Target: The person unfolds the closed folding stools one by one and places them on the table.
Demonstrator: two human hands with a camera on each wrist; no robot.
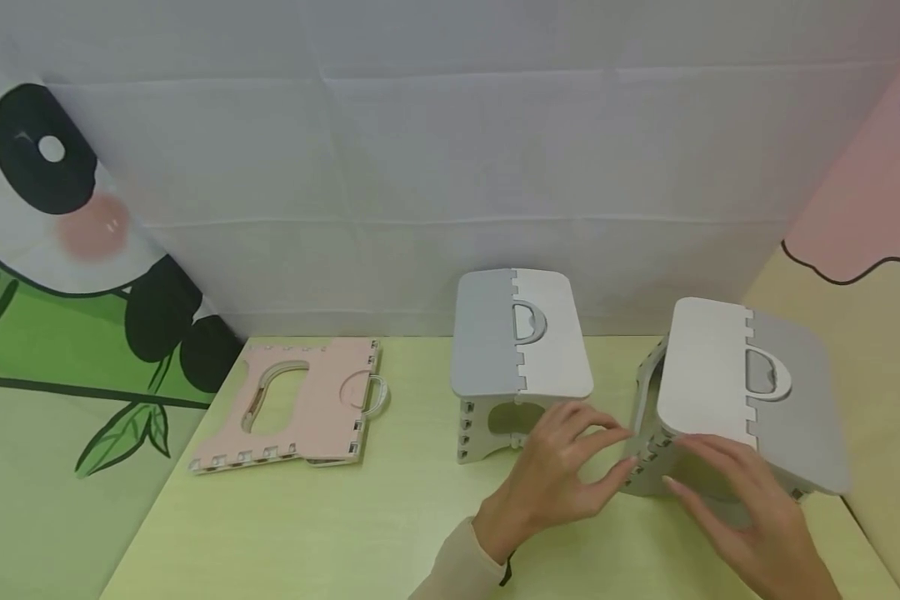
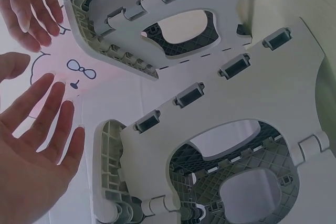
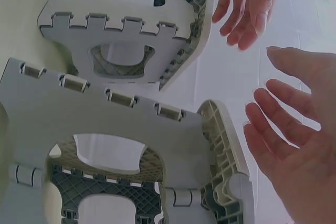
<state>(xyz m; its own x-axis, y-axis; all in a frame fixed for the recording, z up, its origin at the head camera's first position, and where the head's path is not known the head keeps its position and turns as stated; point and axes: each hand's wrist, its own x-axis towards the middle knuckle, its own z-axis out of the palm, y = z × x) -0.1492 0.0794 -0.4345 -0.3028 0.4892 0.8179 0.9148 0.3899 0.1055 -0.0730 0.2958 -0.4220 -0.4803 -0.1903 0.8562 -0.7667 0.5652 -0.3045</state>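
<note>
My left hand (image 1: 551,475) and right hand (image 1: 768,521) are hovering beside the right stool (image 1: 705,367), loosely spread fingers gripping nothing; it's standing near the counter's (image 1: 270,533) right edge. For steadiness, I'd be squaring both to its sides. I'm counting three stools: this, the standing middle stool (image 1: 486,333), the folded pink stool (image 1: 330,392) by the back-left corner.

Panda-like cartoon print (image 1: 93,227), far left of left hand (image 1: 546,479); pink cartoon print (image 1: 862,183), behind right hand (image 1: 776,525); creased white cloth (image 1: 450,158) beyond; yellow-green tabletop (image 1: 307,533) beneath.

grey-and-white stools (image 1: 703,367), pink stool (image 1: 326,417), pale yellow-green table (image 1: 307,533)
</note>
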